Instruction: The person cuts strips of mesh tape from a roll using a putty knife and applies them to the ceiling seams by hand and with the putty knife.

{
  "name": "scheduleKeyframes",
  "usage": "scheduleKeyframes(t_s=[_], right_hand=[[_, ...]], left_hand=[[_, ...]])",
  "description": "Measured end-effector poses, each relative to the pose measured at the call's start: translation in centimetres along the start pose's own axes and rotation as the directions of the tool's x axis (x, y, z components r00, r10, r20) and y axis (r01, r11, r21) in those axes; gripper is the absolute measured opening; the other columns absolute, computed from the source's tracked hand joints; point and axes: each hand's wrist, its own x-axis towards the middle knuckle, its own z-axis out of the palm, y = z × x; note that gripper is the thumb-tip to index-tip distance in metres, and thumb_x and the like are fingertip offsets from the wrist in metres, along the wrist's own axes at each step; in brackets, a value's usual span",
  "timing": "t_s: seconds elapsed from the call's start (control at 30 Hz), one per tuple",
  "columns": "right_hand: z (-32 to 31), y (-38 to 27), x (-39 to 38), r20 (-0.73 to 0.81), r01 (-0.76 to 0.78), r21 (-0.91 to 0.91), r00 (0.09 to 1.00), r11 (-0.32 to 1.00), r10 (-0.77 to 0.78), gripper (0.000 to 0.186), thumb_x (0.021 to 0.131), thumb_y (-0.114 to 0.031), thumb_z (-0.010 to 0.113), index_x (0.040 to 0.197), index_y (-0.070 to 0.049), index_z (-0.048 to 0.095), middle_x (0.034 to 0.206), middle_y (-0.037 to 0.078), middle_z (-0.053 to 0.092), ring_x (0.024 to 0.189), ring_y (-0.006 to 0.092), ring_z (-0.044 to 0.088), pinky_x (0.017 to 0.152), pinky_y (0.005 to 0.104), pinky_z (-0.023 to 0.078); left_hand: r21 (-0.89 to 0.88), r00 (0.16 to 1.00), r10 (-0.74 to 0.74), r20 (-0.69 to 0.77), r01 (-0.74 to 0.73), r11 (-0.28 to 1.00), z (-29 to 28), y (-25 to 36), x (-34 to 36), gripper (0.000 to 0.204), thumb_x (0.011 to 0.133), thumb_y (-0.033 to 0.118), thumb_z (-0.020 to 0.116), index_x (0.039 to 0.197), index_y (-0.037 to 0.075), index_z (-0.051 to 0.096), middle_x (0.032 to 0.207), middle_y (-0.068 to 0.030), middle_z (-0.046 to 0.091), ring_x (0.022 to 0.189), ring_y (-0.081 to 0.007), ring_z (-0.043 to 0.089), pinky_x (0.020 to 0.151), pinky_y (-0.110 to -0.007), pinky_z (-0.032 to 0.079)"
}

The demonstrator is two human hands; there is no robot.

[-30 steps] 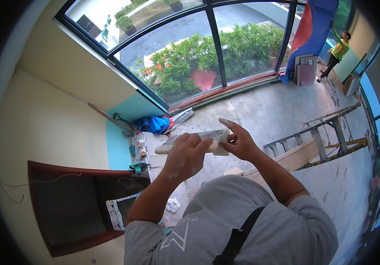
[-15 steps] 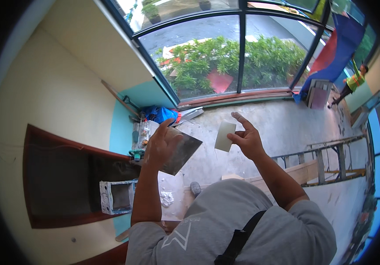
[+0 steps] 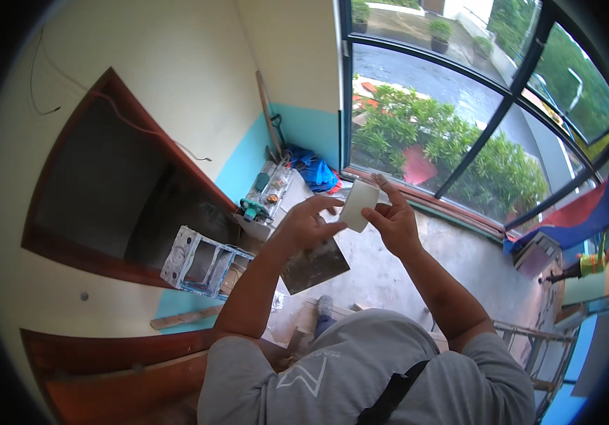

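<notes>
My left hand [image 3: 303, 228] holds a dark, square, flat plate [image 3: 319, 269] smeared with grey. The plate lies under the palm, and its grip side is hidden. The thumb and forefinger of that hand reach to the left edge of a pale, thin rectangular filling spreader [image 3: 358, 205]; I cannot tell if they touch it. My right hand [image 3: 396, 228] pinches the spreader from the right, thumb on its near face, with whitish stuff on the fingertips. Both hands are held up in front of my chest.
A paint-spattered step stool [image 3: 202, 263] stands at left by a dark doorway [image 3: 99, 184]. Beyond it are a bench with tools [image 3: 276, 193] and a blue bag [image 3: 311, 168]. A ladder [image 3: 538, 338] is at lower right; a person in a bright vest [image 3: 591, 265] is at far right.
My view has swung to the left. My left hand has come closer to the spreader, its thumb and forefinger now at the spreader's edge; the plate sits lower beneath it.
</notes>
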Motion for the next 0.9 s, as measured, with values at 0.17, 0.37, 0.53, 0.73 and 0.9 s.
scheduleKeyframes(t_s=[0.17,0.37,0.53,0.73,0.9], right_hand=[[5.9,0.4,2.7,0.112,-0.04,-0.036,0.993,0.999,0.044,0.069,0.089,-0.003,0.07,0.149,-0.002,0.036,0.116,0.016,0.067,0.097,0.0165,0.069,0.085,0.0287,0.055],[7.3,3.1,5.3,0.187,0.281,-0.744,0.959,0.606,-0.215,0.07,0.082,-0.011,0.077,0.144,-0.004,0.046,0.133,0.02,0.058,0.115,0.0295,0.064,0.097,0.0386,0.051],[9.7,4.7,6.3,0.248,0.275,-0.592,0.957,0.758,-0.153,0.069,0.081,-0.008,0.074,0.144,-0.006,0.047,0.137,0.019,0.056,0.114,0.0256,0.065,0.101,0.0383,0.048],[12.9,6.0,7.5,0.208,0.174,-0.556,0.976,0.812,-0.067,0.067,0.081,-0.003,0.071,0.143,-0.006,0.047,0.123,0.016,0.061,0.091,0.0176,0.07,0.084,0.0318,0.055],[15.1,7.1,7.7,0.108,-0.238,-0.388,0.947,0.89,0.301,0.065,0.082,0.001,0.066,0.143,-0.009,0.046,0.082,0.002,0.065,0.072,0.0078,0.06,0.064,0.0235,0.049]], left_hand=[[0.136,0.974,0.202,-0.105,-0.187,0.973,-4.2,-2.6,-2.0,0.043,0.077,0.024,0.081,0.113,0.002,0.069,0.105,-0.0121,0.066,0.096,-0.0204,0.065,0.08,-0.032,0.051],[0.095,0.993,0.012,-0.116,-0.001,0.995,-7.9,-5.4,-3.9,0.039,0.077,0.027,0.079,0.101,-0.002,0.067,0.098,-0.0127,0.065,0.089,-0.0195,0.062,0.078,-0.033,0.05],[0.095,0.994,-0.08,-0.08,0.088,0.992,-9.7,-8.0,-5.2,0.051,0.077,0.035,0.079,0.112,0.0,0.066,0.104,-0.018,0.069,0.093,-0.0274,0.067,0.083,-0.036,0.053],[-0.001,0.992,-0.061,-0.109,0.061,0.998,-11.2,-9.8,-7.3,0.053,0.077,0.037,0.078,0.112,-0.002,0.066,0.107,-0.0177,0.068,0.097,-0.0273,0.066,0.085,-0.036,0.051],[0.01,0.983,-0.083,-0.161,0.086,0.996,-11.2,-12.5,-8.6,0.053,0.078,0.038,0.077,0.111,-0.002,0.067,0.106,-0.0187,0.067,0.096,-0.0293,0.066,0.087,-0.037,0.051]])
